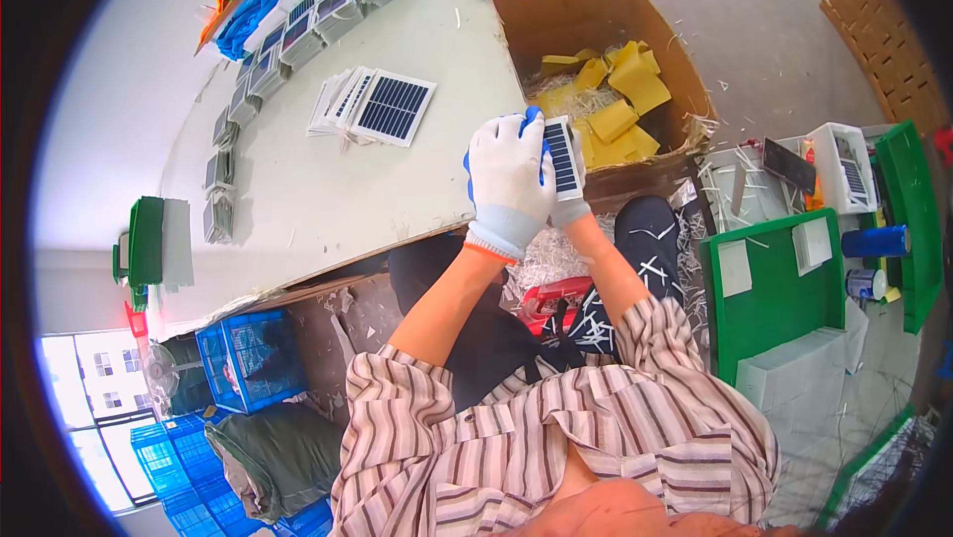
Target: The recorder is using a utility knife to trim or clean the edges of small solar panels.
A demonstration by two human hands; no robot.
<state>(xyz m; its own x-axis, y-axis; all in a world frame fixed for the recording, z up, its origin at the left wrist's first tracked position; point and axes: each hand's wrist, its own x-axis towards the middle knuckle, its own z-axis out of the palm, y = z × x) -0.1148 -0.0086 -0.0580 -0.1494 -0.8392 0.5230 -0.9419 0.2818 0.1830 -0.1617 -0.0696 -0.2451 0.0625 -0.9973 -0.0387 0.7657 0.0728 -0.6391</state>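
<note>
Over the table's near right corner I hold a small solar panel, dark cells in a white frame, tilted up between both hands. My left hand, in a white knit glove with blue coating, is closed on the panel's left edge. Mostly hidden behind the panel, my right hand grips it from the right; only part of its glove and cuff show. To the left, a fanned pile of similar solar panels lies on the pale table.
Several stacks of panels line the table's far left edge. Beyond my hands stands a cardboard box with yellow sheets and paper shreds. On the right are a green tray, a white bin and a blue roll.
</note>
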